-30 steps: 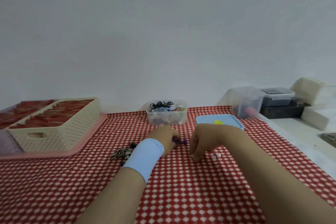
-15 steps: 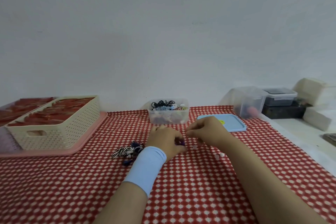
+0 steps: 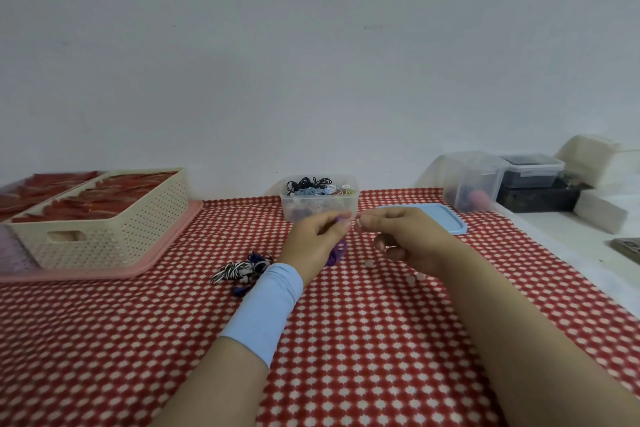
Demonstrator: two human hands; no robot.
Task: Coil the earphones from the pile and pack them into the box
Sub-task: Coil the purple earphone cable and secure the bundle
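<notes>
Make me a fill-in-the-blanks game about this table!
1. The earphones held in the left hand are ____.
2. The lid lying beside the clear box is ____.
3. The cream basket sits on a ____ tray.

Missing words: purple, blue, pink.

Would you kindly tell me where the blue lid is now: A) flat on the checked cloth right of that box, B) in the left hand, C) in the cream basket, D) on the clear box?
A: the blue lid lies flat on the checked cloth right of the open clear box, partly behind the right hand.
</notes>
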